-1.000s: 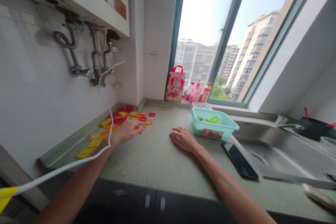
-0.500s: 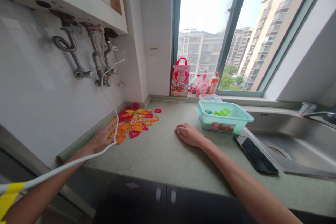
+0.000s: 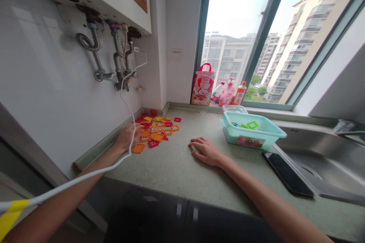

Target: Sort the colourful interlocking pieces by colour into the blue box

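My left hand [image 3: 127, 137] lies flat on the counter at the near left edge of a heap of red, orange and yellow toy pieces [image 3: 156, 130], fingers stretched toward them and touching the nearest ones. My right hand [image 3: 205, 151] rests palm down on the bare green counter [image 3: 176, 167], fingers slightly apart, holding nothing. To its right stands a mint plastic tub [image 3: 252, 133] with green pieces inside.
A black phone [image 3: 288, 173] lies by the steel sink [image 3: 327, 163]. A red bag [image 3: 202, 89] and bottles [image 3: 229, 93] stand on the window sill. A white cable [image 3: 125, 98] hangs from the wall heater's pipes [image 3: 114, 60] across my left arm.
My left hand swept back along the wall, pushing the spread yellow pieces together into the heap. The right hand stayed put. The view shifted slightly.
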Available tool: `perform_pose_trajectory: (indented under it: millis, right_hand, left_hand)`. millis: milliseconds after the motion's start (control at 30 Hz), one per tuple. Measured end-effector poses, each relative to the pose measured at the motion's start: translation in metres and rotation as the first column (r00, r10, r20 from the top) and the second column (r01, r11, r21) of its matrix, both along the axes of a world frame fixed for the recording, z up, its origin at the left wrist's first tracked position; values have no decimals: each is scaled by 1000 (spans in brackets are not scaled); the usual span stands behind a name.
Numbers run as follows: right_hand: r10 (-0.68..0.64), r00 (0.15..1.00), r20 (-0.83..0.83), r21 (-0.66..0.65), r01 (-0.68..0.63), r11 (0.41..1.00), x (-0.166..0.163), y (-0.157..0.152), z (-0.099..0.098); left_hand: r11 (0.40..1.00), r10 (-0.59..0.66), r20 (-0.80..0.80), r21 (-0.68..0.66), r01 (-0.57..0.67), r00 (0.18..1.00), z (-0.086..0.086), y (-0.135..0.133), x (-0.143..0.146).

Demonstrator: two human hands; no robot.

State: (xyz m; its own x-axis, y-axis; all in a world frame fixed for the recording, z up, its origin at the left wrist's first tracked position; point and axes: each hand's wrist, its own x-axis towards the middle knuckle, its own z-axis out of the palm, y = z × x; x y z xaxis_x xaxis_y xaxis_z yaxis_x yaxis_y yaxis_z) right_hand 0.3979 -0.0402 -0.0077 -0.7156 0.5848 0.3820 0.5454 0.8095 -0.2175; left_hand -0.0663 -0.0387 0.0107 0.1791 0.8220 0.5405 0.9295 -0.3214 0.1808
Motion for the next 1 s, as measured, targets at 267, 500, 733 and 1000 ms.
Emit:
perform_pose_trajectory:
  millis: [267,500,733,1000]
  right_hand:
    - [4,999,40,-21,-3,1000,-59,13,3]
    - [-60,998,29,-70,62,996,-177,34,11]
    - [-116,982,150,-108,133,985,-208,54,7]
    - [-62,990,123,-58,70,996,-149,77,1]
  left_hand:
    - [977,-174,-92,-140,160,980,-8,9,-5]
    - [953,-219,-108,-238,189,970,1,-3,4]
    - [971,-106,-172,-231,65,979,3,-15,32]
    - [975,-49,-145,-221,16,988,-8,0,90]
